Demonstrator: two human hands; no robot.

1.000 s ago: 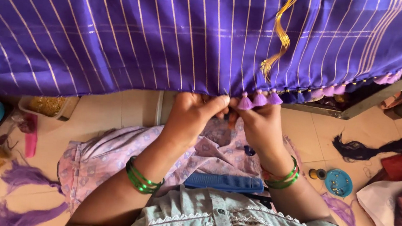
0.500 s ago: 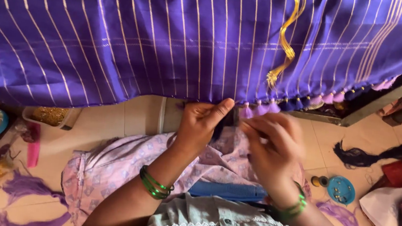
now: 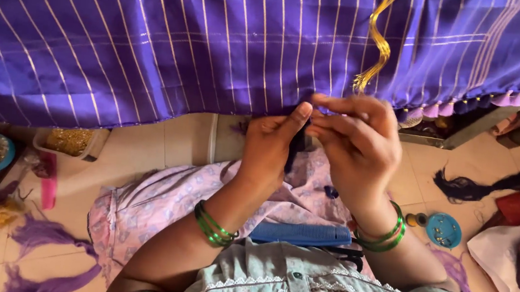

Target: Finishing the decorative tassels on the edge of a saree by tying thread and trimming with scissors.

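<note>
Starting nearest the camera: blue comb (image 3: 300, 233) lies on the lap, on a pink printed cloth (image 3: 158, 209), just below the wrists. Green bangles on both wrists.

Left hand (image 3: 269, 147) is pinched closed at the hem of the purple sari (image 3: 156, 34), thumb up against the edge, with a dark thread bundle (image 3: 296, 146) hanging from the grip. Right hand (image 3: 356, 139) sits touching it, fingers curled in narrow, tips meeting the left thumb at the same spot; it looks to be pinching thread, but I can't tell exactly what it grips.

Sari drapes from above, gold stripes running down, hem just over the hands. Finished tassels (image 3: 461, 107) line the hem to the right of the hands; a gold thread hank (image 3: 377, 40) hangs over the fabric above.

Floor: blue tin (image 3: 443, 229) and small spools right, black thread hank (image 3: 491, 184) further right, purple thread scraps (image 3: 41, 239) and a pink comb (image 3: 48, 176) left.

Judgement: step in hand is tying or knotting a tassel onto the hem, next in the row. Next move likely calls for steady tension from the left pinch while the right works the thread tight without the hem slipping.
</note>
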